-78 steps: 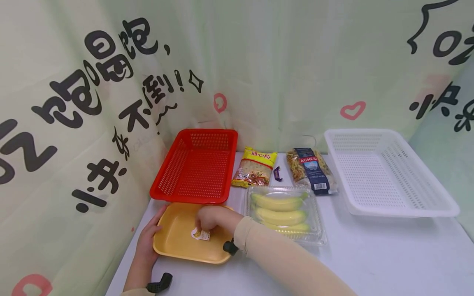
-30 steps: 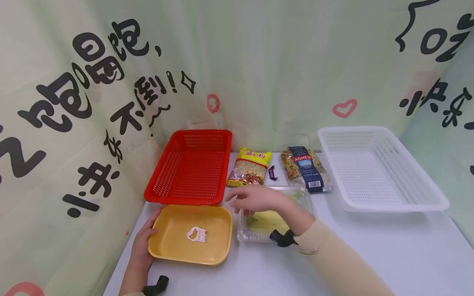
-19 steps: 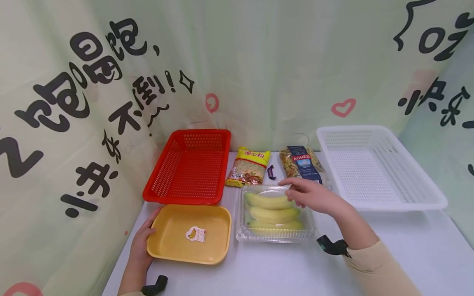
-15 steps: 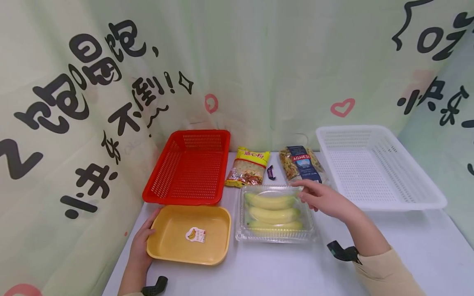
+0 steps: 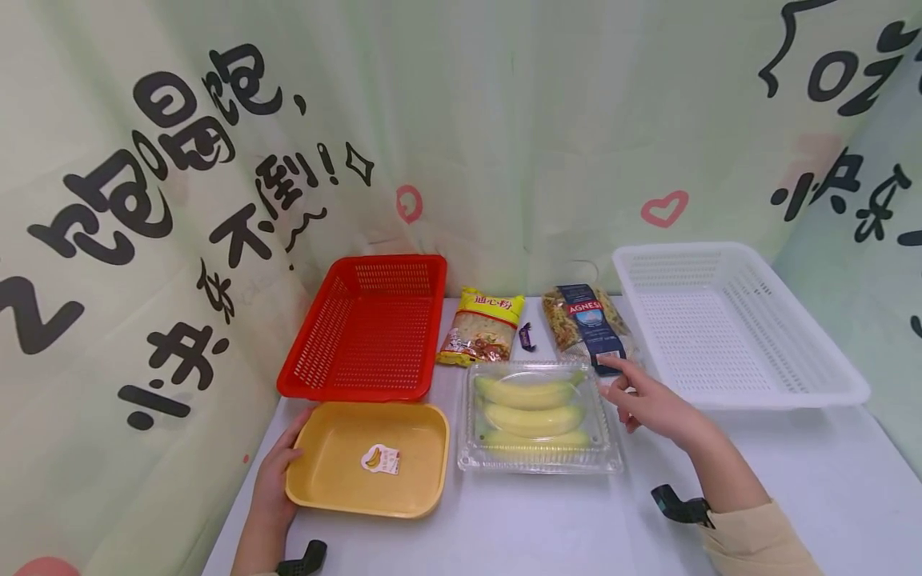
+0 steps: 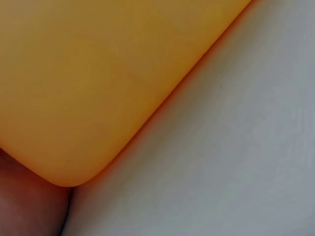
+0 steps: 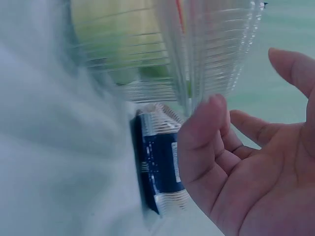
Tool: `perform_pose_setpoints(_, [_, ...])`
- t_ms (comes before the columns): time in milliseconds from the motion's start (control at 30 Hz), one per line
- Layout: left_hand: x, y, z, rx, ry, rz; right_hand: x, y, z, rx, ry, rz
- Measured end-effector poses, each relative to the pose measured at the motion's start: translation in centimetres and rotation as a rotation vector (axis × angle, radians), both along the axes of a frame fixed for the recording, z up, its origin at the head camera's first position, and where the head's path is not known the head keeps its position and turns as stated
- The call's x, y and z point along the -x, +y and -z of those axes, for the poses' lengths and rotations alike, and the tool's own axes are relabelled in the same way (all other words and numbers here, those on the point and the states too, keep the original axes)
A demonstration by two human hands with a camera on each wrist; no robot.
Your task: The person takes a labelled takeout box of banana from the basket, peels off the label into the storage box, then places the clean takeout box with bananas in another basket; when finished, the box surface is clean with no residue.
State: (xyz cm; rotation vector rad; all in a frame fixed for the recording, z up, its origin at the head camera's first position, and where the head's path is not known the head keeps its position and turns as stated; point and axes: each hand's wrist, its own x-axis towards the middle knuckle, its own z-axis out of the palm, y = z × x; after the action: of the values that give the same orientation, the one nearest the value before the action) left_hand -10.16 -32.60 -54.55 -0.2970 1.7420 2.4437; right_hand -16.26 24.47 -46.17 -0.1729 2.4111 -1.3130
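Yellow plastic tray [image 5: 338,448] sits at the table's near left, your left hand [image 5: 272,480] resting flat against its outer edge, fingers relaxed and gripping nothing. Your right hand [image 5: 651,398] hovers with loose, spread fingers just beside the right edge of the clear clamshell of bananas [image 5: 536,416], a blue pasta bag [image 5: 591,324] just beyond it.

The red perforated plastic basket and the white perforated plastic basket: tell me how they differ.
The red perforated plastic basket sits at the table's left rear, behind the yellow plastic tray; the white perforated plastic basket sits at the right. The white one looks larger than the red one. Both are rectangular, slotted and hold nothing.
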Motion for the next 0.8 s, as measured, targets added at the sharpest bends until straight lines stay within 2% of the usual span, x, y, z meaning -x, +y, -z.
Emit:
perform_pose_setpoints(267, [-0.1,0.0,0.0,0.02,-0.019,-0.032,-0.2,0.1,1.9,0.028,-0.126,0.027])
perform_pose_setpoints(533, [-0.1,-0.4,0.0,0.002,-0.028,-0.055,-0.4,0.0,2.7,0.097,-0.167,0.0])
perform_pose_setpoints(800, [-0.2,-0.7,0.0,-0.043,0.006,-0.04,-0.5,-0.2,3.0,0.133,-0.177,-0.003])
